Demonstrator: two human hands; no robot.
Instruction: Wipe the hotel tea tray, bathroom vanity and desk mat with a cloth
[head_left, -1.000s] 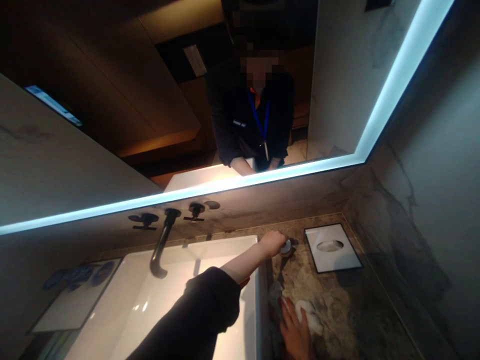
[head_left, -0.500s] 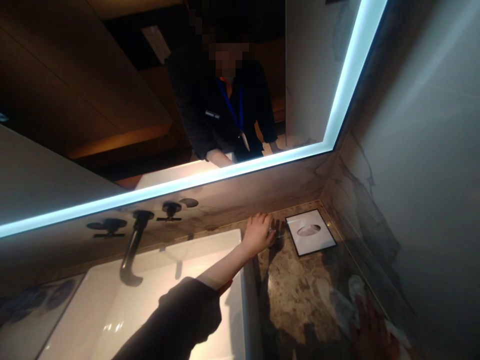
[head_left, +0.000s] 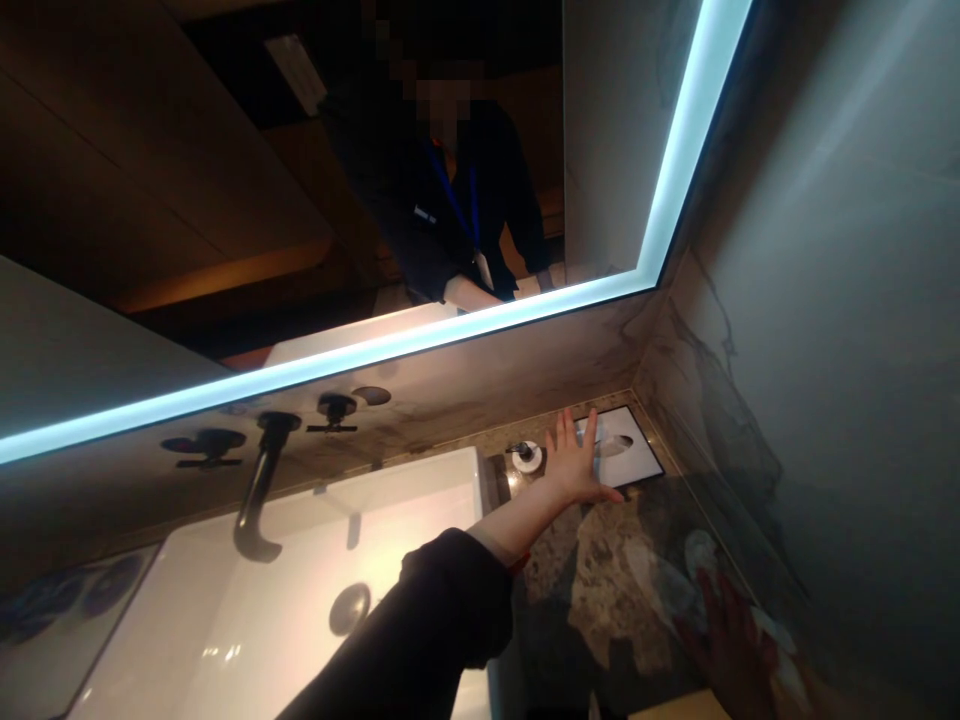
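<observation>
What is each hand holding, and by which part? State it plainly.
The left hand holds nothing: fingers spread, beside the small round white-topped object. The right hand lies flat on a crumpled white cloth on the brown marble counter, pressing, with no grip closed on it.

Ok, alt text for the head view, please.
The left hand, fingers spread, reaches over a marble counter beside a white sink, near a small round object. The right hand presses a white cloth at lower right.

- Bare stone surface [head_left: 600,570] lies open between the sink [head_left: 315,560] and the side wall [head_left: 825,400].
- A small round bottle [head_left: 528,456] and a tissue slot [head_left: 626,452] crowd the back corner.
</observation>
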